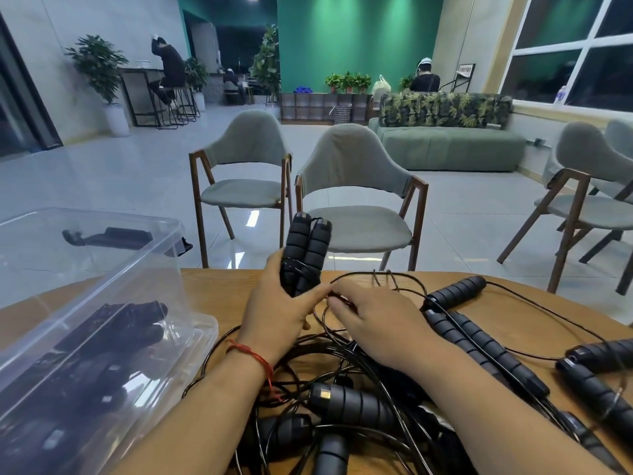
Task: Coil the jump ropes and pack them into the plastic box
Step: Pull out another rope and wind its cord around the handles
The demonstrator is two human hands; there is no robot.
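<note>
My left hand [277,305] grips a pair of black ribbed jump rope handles [306,250] held upright, with thin black cord wound round their lower part. My right hand [373,320] pinches the black cord [359,275] just right of the handles, a loop of it arching over the table. Several more jump ropes [349,402] lie tangled on the wooden table [219,293] under my forearms, and others [479,341] stretch out to the right. The clear plastic box [102,279] stands tilted at the left with coiled ropes [113,334] inside.
Two grey chairs [352,186] stand beyond the table's far edge, and another chair [589,200] is at the right. A clear lid [198,341] lies under the box. People sit far back in the room.
</note>
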